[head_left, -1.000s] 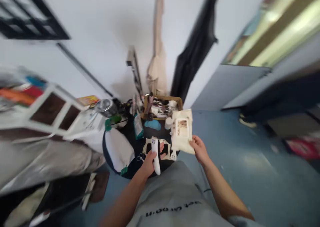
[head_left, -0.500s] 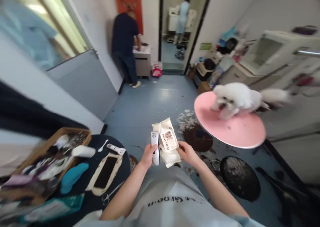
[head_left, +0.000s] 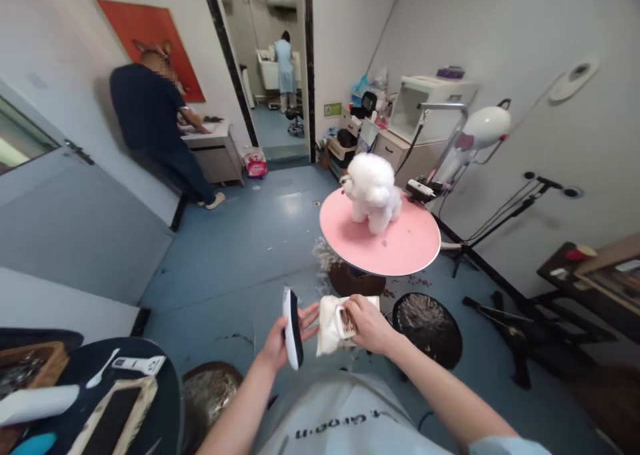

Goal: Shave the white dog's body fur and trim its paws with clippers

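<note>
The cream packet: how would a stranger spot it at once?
Find the round pink table with the fluffy white dog on it. Below it in the picture, the right hand grips the cream packet. It is wrinkled and printed with brown lettering, unlike the smooth white-and-black device in the left hand.

packet (head_left: 329, 326): now gripped across its label by right hand (head_left: 369, 323) | clipper (head_left: 292, 331): turned edge-on | dog (head_left: 374, 189): head raised
</note>
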A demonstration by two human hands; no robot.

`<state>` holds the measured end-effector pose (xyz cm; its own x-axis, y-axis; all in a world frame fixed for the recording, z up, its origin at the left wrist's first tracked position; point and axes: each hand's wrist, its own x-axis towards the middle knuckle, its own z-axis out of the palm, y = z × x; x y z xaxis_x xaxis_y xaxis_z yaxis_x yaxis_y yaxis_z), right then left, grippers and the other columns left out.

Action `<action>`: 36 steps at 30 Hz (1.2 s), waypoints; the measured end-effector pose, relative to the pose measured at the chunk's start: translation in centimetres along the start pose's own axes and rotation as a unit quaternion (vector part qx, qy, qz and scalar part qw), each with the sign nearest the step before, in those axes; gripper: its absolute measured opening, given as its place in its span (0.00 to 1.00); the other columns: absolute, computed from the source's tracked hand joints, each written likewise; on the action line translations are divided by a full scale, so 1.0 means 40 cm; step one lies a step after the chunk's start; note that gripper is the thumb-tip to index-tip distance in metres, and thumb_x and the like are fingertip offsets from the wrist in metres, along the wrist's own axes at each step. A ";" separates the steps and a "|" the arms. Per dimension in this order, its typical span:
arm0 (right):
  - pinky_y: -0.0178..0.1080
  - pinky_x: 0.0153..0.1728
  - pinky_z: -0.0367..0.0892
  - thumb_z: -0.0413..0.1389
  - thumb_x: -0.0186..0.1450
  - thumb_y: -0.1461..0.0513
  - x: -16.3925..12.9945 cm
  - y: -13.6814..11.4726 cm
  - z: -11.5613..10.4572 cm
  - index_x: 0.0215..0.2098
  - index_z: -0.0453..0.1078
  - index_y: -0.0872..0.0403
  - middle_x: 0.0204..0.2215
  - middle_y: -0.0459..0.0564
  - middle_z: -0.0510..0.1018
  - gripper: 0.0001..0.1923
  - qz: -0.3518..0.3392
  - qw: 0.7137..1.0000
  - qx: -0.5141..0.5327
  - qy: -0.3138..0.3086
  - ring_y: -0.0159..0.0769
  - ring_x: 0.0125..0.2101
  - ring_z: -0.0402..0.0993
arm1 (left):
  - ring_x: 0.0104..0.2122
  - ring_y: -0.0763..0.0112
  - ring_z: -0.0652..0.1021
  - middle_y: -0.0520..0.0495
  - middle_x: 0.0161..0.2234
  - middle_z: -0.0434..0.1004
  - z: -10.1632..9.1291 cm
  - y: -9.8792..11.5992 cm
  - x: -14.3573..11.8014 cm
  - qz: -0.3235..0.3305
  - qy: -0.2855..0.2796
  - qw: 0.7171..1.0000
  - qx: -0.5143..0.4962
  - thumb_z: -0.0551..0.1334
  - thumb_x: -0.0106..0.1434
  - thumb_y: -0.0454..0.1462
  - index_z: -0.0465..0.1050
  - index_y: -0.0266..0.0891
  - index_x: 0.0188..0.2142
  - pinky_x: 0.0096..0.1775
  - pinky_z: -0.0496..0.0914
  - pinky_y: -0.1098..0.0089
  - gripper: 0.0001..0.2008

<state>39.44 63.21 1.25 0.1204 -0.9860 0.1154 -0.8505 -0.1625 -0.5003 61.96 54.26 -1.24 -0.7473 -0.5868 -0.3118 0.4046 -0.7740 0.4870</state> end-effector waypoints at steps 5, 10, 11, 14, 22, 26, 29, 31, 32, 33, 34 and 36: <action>0.44 0.40 0.64 0.49 0.68 0.65 0.034 0.010 -0.085 0.43 0.67 0.55 0.35 0.54 0.72 0.07 -0.278 0.940 -0.186 -0.067 0.41 0.38 0.67 | 0.28 0.68 0.78 0.43 0.30 0.80 0.046 0.010 0.055 -0.156 -0.004 0.985 0.074 0.70 0.43 0.42 0.75 0.34 0.29 0.35 0.71 0.70 0.16; 0.41 0.35 0.64 0.46 0.70 0.63 0.079 0.002 -0.120 0.40 0.68 0.56 0.32 0.53 0.73 0.09 -0.318 0.920 -0.227 -0.031 0.40 0.35 0.68 | 0.27 0.69 0.76 0.42 0.27 0.79 0.092 -0.022 0.072 -0.136 0.000 0.975 0.178 0.70 0.42 0.42 0.77 0.29 0.31 0.34 0.70 0.72 0.19; 0.41 0.37 0.64 0.47 0.70 0.63 0.076 0.005 -0.124 0.42 0.68 0.56 0.34 0.55 0.74 0.09 -0.306 0.926 -0.221 -0.017 0.40 0.37 0.69 | 0.28 0.69 0.76 0.42 0.28 0.79 0.099 -0.028 0.069 -0.124 -0.010 0.974 0.191 0.69 0.43 0.42 0.77 0.29 0.33 0.34 0.69 0.72 0.19; 0.40 0.41 0.65 0.47 0.70 0.62 0.045 0.024 -0.131 0.45 0.68 0.55 0.42 0.57 0.75 0.10 -0.281 0.939 -0.195 0.026 0.40 0.45 0.70 | 0.28 0.69 0.76 0.41 0.31 0.79 0.116 -0.042 0.060 -0.107 -0.031 0.969 0.222 0.68 0.46 0.42 0.77 0.28 0.34 0.33 0.68 0.72 0.19; 0.51 0.52 0.64 0.57 0.63 0.53 -0.098 0.054 -0.165 0.43 0.71 0.56 0.47 0.60 0.76 0.16 -0.130 0.982 -0.106 0.090 0.49 0.53 0.68 | 0.27 0.66 0.74 0.46 0.26 0.76 0.127 -0.045 0.092 0.018 0.108 0.971 0.212 0.69 0.36 0.48 0.72 0.36 0.30 0.32 0.68 0.69 0.23; 0.47 0.49 0.66 0.54 0.63 0.60 -0.142 0.005 -0.126 0.50 0.70 0.54 0.45 0.55 0.77 0.17 0.056 0.991 0.094 0.081 0.43 0.47 0.72 | 0.24 0.69 0.71 0.47 0.24 0.74 0.123 -0.040 0.104 0.037 0.037 0.927 0.372 0.71 0.30 0.49 0.72 0.34 0.26 0.29 0.65 0.70 0.26; 0.40 0.39 0.70 0.52 0.63 0.63 -0.150 -0.036 -0.083 0.53 0.67 0.53 0.40 0.53 0.75 0.19 0.184 0.938 0.217 0.196 0.35 0.36 0.73 | 0.22 0.73 0.68 0.48 0.21 0.72 0.130 -0.054 0.105 0.035 -0.045 0.892 0.449 0.72 0.30 0.49 0.71 0.33 0.22 0.28 0.63 0.71 0.24; 0.39 0.38 0.70 0.56 0.61 0.62 -0.155 -0.056 -0.063 0.47 0.71 0.53 0.39 0.53 0.73 0.15 0.191 0.910 0.257 0.261 0.35 0.35 0.71 | 0.22 0.74 0.66 0.49 0.20 0.71 0.132 -0.067 0.107 0.041 -0.087 0.876 0.473 0.71 0.33 0.50 0.71 0.33 0.21 0.27 0.63 0.72 0.23; 0.39 0.39 0.69 0.56 0.61 0.62 -0.160 -0.065 -0.057 0.41 0.73 0.53 0.39 0.52 0.73 0.10 0.180 0.901 0.274 0.283 0.35 0.37 0.71 | 0.21 0.75 0.66 0.49 0.19 0.70 0.131 -0.073 0.109 0.041 -0.095 0.875 0.473 0.71 0.34 0.51 0.71 0.33 0.21 0.26 0.62 0.72 0.24; 0.40 0.40 0.69 0.56 0.61 0.61 -0.165 -0.072 -0.052 0.35 0.73 0.53 0.38 0.52 0.74 0.05 0.170 0.894 0.293 0.295 0.36 0.38 0.71 | 0.21 0.75 0.66 0.49 0.19 0.70 0.130 -0.077 0.113 0.038 -0.096 0.876 0.471 0.71 0.34 0.52 0.71 0.32 0.21 0.26 0.62 0.73 0.25; 0.40 0.41 0.68 0.56 0.63 0.60 -0.171 -0.077 -0.048 0.30 0.72 0.53 0.37 0.52 0.75 0.06 0.168 0.885 0.315 0.298 0.37 0.38 0.72 | 0.21 0.75 0.66 0.49 0.19 0.70 0.128 -0.081 0.116 0.036 -0.095 0.878 0.468 0.71 0.35 0.53 0.71 0.32 0.21 0.25 0.62 0.73 0.25; 0.40 0.39 0.68 0.52 0.66 0.58 -0.180 -0.083 -0.041 0.30 0.72 0.53 0.32 0.50 0.77 0.10 0.197 0.859 0.366 0.297 0.36 0.34 0.73 | 0.21 0.75 0.66 0.49 0.19 0.70 0.126 -0.082 0.123 0.033 -0.101 0.877 0.468 0.71 0.35 0.54 0.71 0.32 0.21 0.24 0.62 0.74 0.26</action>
<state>40.57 70.90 3.49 -0.5712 -0.8118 0.1216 -0.1884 -0.0145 -0.9820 54.30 55.11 -0.27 -0.8546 -0.4960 -0.1536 -0.0901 -0.1497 0.9846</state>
